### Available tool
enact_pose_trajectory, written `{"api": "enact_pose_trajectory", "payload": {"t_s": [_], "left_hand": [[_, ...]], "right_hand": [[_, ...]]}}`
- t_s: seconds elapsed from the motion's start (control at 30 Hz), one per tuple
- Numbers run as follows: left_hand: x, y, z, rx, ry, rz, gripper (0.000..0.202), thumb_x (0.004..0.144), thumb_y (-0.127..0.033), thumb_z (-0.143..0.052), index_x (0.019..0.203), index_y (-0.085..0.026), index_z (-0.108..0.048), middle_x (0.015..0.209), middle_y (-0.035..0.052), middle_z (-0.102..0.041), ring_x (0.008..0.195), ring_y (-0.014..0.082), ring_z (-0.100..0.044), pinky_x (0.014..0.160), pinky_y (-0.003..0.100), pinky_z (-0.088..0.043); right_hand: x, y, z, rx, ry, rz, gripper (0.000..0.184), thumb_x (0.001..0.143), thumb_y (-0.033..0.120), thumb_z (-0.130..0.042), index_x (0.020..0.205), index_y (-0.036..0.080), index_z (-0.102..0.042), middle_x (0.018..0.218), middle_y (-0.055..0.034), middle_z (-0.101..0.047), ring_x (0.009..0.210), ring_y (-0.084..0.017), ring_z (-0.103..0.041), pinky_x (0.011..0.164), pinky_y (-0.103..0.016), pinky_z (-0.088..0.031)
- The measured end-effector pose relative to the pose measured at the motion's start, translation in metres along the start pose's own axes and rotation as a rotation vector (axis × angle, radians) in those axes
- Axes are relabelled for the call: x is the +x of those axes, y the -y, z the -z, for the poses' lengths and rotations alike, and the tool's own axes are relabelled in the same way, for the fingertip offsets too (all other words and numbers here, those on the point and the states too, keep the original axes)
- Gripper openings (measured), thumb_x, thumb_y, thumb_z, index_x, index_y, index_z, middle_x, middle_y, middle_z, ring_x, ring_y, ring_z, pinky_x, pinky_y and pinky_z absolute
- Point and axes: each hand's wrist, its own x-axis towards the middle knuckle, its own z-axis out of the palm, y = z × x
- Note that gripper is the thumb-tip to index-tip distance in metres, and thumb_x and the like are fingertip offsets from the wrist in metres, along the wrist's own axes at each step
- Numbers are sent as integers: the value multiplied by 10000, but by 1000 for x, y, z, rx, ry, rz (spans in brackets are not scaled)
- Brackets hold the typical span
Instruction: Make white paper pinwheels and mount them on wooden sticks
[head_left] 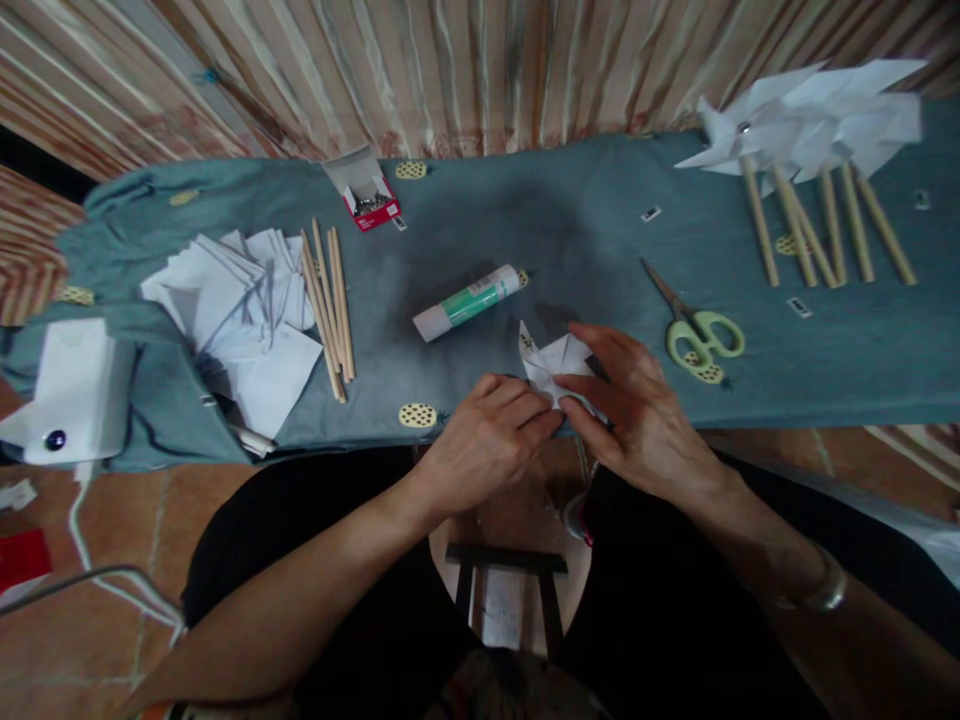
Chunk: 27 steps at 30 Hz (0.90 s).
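Observation:
A small white paper pinwheel, partly folded, is between my two hands at the table's near edge. My left hand is closed on its left lower side, fingers curled. My right hand pinches its right side, with the thumb and fingers meeting near the centre. Fingers hide much of the folds. Just beyond lies a glue stick with a green and white label. Green-handled scissors rest to the right of my right hand, their blades pointing away.
Cut paper sheets are heaped at left beside several wooden sticks. A small open box of metal pins stands behind. Finished pinwheels on sticks lie at far right. A white device with a cable sits at the left edge.

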Motion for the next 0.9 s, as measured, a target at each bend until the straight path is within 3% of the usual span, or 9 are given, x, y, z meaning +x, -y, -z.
{"api": "enact_pose_trajectory", "payload": {"t_s": [0.23,0.33,0.5,0.6,0.7,0.8,0.9], "left_hand": [[-1,10,1,-381,-150,233,170,906,-182,-558,977,-158,-711,966,73,-739,913,188,-659,828,349,-487],[-2,14,2,-588,-203,427,173,888,-203,-585,980,-160,-725,946,73,-744,887,181,-678,808,314,-515],[-4,17,3,-1004,-221,776,293,836,-306,-669,1090,-161,-694,942,63,-751,842,180,-696,770,295,-545],[-1,13,5,-1332,-224,912,433,785,-329,-731,1164,-139,-640,938,72,-748,876,200,-700,742,311,-567],[4,4,8,-1608,-273,1048,461,766,-276,-757,1177,-131,-609,946,75,-747,930,213,-704,809,364,-581],[6,-3,10,-1733,-322,1116,426,768,-226,-759,1155,-138,-605,970,77,-748,919,207,-715,886,401,-560],[5,-6,10,-1829,-296,1119,378,791,-236,-744,1131,-148,-605,1023,100,-747,963,221,-717,949,416,-525]], "right_hand": [[-4,1,-3,-10,-11,52,295,841,207,-587,1120,300,-607,1513,-63,-432,1431,-358,-331,1049,-613,-397],[-1,0,-4,-24,-30,83,248,838,174,-579,1069,250,-630,1490,-101,-463,1427,-355,-340,1044,-607,-407],[-1,-3,-8,-16,-59,80,230,860,134,-531,1032,235,-647,1484,-90,-482,1425,-324,-354,1045,-600,-418],[-2,-6,-9,16,-85,72,239,865,132,-524,1033,223,-667,1454,-91,-513,1427,-311,-352,1060,-585,-420],[-1,-10,-9,75,-117,54,242,861,135,-532,1012,226,-699,1435,-80,-530,1425,-306,-354,1084,-578,-408],[1,-13,-9,129,-128,39,256,858,136,-531,1000,240,-716,1430,-58,-535,1424,-298,-357,1093,-576,-405],[1,-15,-9,157,-125,15,265,858,143,-530,1005,247,-724,1419,-56,-546,1420,-294,-365,1092,-574,-410]]}}
